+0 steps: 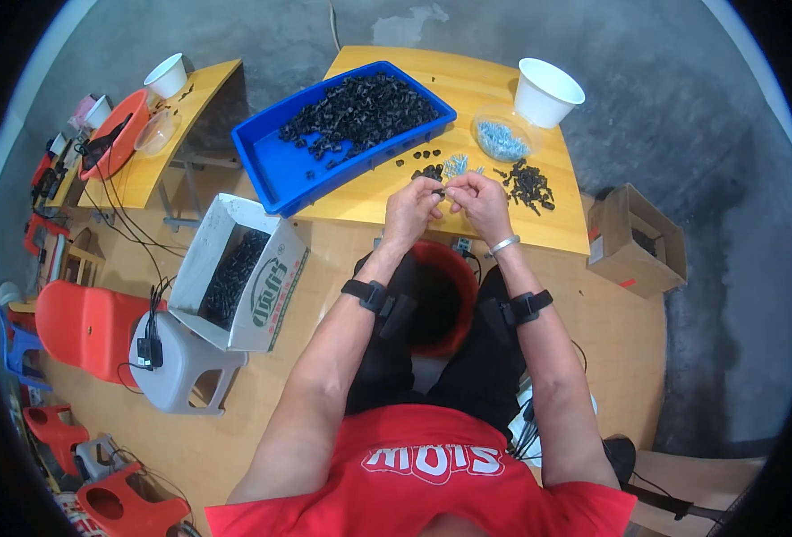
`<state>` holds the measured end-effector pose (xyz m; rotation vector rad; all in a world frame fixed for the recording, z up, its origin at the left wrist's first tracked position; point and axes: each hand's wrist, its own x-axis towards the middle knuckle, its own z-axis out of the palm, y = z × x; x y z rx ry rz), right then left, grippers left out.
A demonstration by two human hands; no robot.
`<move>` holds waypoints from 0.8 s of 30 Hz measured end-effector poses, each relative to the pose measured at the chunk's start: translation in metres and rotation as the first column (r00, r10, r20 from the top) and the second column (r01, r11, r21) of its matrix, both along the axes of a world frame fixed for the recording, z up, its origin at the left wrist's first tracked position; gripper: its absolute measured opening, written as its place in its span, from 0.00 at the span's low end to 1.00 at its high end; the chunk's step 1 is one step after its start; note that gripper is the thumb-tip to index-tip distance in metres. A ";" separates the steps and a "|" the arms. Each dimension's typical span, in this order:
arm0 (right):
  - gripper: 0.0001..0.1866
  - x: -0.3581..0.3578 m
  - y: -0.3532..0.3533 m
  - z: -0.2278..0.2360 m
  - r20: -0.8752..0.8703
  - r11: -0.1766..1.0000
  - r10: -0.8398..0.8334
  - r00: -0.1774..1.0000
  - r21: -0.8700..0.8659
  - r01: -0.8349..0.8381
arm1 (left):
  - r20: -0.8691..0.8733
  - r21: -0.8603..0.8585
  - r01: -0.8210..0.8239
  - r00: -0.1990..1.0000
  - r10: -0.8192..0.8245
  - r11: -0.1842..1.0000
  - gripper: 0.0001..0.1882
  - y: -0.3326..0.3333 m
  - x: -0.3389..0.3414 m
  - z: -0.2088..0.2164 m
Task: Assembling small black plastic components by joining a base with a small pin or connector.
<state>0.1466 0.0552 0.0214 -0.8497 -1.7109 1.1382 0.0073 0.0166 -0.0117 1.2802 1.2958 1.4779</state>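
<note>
My left hand (411,212) and my right hand (483,206) meet over the table's near edge, both with fingers pinched together. Their fingertips nearly touch around something dark and tiny that I cannot make out. Just beyond them lie a small heap of black parts (427,171) and a little pile of pale blue pin-like pieces (456,165). Beside my right hand spreads a heap of longer black parts (528,186). A clear bowl (477,120) of pale blue pieces (503,141) stands behind it. Left of these, a blue tray (275,183) holds many black parts (360,112).
A white tub (548,94) stands at the table's (553,229) back right. Below my hands sits a red bucket (468,277) between my legs. On the floor are a white carton (275,268) at left, a brown box (624,259) at right and a grey stool (168,380).
</note>
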 end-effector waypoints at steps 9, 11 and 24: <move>0.03 -0.008 -0.001 -0.008 0.022 1.000 -0.018 1.000 0.001 0.018 | 0.007 -0.001 0.025 1.000 -0.025 1.000 0.05 -0.006 0.001 0.006; 0.03 -0.008 -0.002 -0.009 0.044 1.000 -0.028 0.999 -0.006 0.029 | 0.028 -0.008 0.042 0.999 -0.041 0.999 0.05 -0.006 0.001 0.006; 0.08 0.025 -0.001 -0.017 0.411 0.858 -0.445 0.796 0.451 0.247 | 0.036 0.013 -0.046 0.998 0.045 0.999 0.06 -0.001 0.000 -0.001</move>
